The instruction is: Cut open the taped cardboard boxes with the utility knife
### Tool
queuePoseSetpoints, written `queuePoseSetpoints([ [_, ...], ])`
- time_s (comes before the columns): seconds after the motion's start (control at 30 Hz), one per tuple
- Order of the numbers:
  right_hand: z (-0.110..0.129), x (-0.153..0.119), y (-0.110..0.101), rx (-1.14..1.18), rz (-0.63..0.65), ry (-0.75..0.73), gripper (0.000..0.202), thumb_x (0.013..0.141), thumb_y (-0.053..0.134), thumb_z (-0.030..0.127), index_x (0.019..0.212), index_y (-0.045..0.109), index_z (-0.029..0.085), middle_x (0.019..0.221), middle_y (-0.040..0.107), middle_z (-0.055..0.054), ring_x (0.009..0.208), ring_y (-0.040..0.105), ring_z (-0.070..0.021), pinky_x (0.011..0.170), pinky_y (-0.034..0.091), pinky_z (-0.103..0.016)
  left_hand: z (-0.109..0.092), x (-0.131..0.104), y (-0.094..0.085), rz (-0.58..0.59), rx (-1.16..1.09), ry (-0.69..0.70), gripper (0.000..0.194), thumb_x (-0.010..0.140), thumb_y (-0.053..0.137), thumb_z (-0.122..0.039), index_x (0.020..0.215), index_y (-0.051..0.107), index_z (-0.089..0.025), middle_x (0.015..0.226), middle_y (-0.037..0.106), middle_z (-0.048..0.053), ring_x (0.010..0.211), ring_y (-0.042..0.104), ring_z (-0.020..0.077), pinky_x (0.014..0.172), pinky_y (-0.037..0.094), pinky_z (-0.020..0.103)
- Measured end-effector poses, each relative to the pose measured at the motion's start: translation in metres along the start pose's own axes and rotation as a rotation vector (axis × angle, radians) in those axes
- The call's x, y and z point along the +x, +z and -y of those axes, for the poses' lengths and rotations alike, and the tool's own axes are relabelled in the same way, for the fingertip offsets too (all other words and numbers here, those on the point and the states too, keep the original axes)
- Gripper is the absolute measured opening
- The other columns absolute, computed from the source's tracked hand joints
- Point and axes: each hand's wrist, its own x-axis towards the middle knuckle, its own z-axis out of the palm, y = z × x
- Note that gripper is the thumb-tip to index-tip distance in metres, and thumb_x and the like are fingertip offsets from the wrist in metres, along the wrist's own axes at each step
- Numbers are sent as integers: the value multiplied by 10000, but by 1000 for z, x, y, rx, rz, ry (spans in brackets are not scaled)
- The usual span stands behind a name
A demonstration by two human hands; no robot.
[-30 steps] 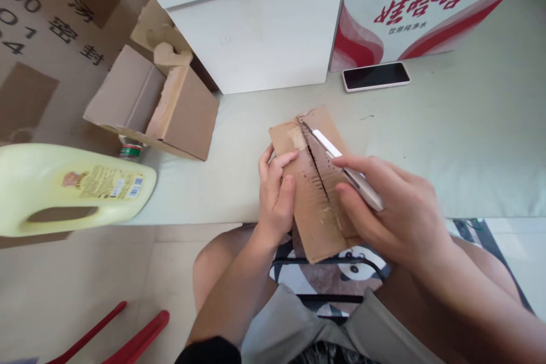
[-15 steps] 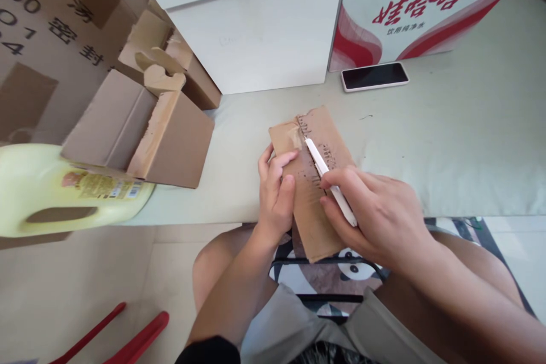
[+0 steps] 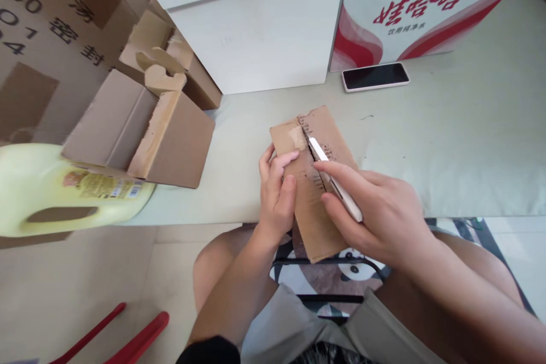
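A piece of brown cardboard extends over the front edge of the pale covered surface, with dark marks and a slit along its upper middle. My left hand grips its left side, fingers bent over the edge and the thumb on top. A white utility knife lies slantwise in my right hand, fingers and thumb closed around its body. The knife's front end is at the slit; its blade is hard to make out.
Opened small cardboard boxes and a pale yellow jug stand at the left. Behind are a white box and a red-and-white carton. A phone lies before the carton. Red handles show low at the left.
The utility knife has shifted slightly right and toward me along the slit, and my right index finger has straightened forward. My left hand and the cardboard stay nearly the same.
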Motion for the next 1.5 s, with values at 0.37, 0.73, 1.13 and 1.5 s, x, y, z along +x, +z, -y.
queuePoseSetpoints([
  [0.37, -4, -3, -1, 148, -4, 21, 287, 940, 488, 235, 1130, 684, 147, 608, 663, 9, 475, 567, -128, 478, 368, -249, 2, 1, 2, 0, -16, 4, 438, 1016, 397, -577, 1296, 598, -306, 1460, 490, 96, 1469, 413, 317, 1201, 383, 552],
  [0.73, -5, -2, -2, 160, 4, 13, 241, 939, 502, 249, 1086, 669, 157, 588, 624, 24, 466, 536, -117, 481, 358, -237, 4, 0, 3, -1, -20, -4, 434, 1016, 394, -574, 1305, 588, -315, 1465, 488, 94, 1472, 408, 319, 1198, 385, 554],
  [1.13, -7, -4, -2, 220, 17, 15, 179, 921, 528, 225, 1070, 622, 196, 593, 607, 42, 486, 551, -123, 492, 364, -247, 4, -1, 2, 10, -8, -18, 450, 1016, 382, -589, 1306, 579, -308, 1483, 446, 100, 1463, 414, 309, 1209, 381, 541],
  [1.5, -6, -5, -2, 218, -3, 13, 172, 930, 514, 236, 1051, 624, 184, 574, 576, 47, 478, 535, -120, 483, 358, -245, 6, -1, 3, 0, -40, -7, 452, 1010, 395, -605, 1317, 579, -330, 1478, 455, 90, 1473, 398, 320, 1199, 387, 553],
])
